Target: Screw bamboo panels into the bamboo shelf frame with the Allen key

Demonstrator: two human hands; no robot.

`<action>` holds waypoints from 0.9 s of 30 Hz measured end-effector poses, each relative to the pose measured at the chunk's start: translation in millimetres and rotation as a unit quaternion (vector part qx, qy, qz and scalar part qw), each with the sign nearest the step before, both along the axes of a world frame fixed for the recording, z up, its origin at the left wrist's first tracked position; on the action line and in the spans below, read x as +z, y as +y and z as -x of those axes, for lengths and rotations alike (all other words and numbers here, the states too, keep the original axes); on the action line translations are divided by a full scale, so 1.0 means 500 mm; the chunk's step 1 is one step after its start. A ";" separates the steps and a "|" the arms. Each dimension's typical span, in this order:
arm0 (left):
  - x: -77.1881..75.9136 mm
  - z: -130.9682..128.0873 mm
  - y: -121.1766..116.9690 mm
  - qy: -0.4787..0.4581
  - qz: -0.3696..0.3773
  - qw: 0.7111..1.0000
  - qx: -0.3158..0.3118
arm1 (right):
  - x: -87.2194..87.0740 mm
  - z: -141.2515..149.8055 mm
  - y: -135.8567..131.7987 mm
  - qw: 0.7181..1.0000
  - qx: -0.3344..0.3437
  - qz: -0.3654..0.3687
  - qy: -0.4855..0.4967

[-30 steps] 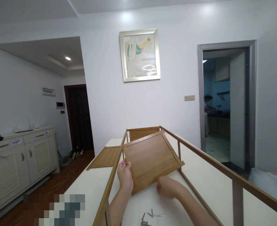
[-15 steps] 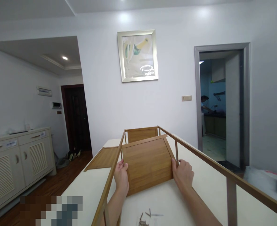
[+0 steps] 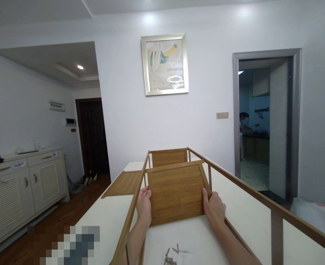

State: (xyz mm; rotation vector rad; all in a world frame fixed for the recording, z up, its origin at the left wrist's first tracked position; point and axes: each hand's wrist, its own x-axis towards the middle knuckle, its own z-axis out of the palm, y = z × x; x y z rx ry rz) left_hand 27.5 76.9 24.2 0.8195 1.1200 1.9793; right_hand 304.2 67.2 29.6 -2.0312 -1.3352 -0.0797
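Between my two hands a brown wooden panel is held tilted, its face toward me, inside a long wooden frame. My left hand grips the panel's left edge, fingers partly hidden by the frame's left rail. On the right edge my right hand has its thumb on the face and its fingers behind. Another wooden panel stands at the frame's far end. Outside the left rail a further panel lies flat on the white table.
Several screws and a thin metal rod lie near the table's front. A white cabinet stands at the left. Beyond the doorway a person is in another room. A plastic bag sits at the right.
The held panel has turned slightly, its right side rising so that its edges look more level. Both hands keep their grip. The whole view has shifted a little.
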 end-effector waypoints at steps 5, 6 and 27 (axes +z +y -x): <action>0.008 0.008 -0.003 0.008 0.005 0.999 -0.044 | -0.004 0.001 0.003 1.000 -0.011 -0.027 -0.011; 0.011 0.007 -0.005 0.016 0.005 0.999 -0.045 | -0.005 0.001 0.003 0.999 -0.011 -0.029 -0.011; -0.013 0.018 -0.011 0.153 -0.001 0.988 0.007 | -0.052 -0.003 0.037 0.988 0.012 -0.157 -0.008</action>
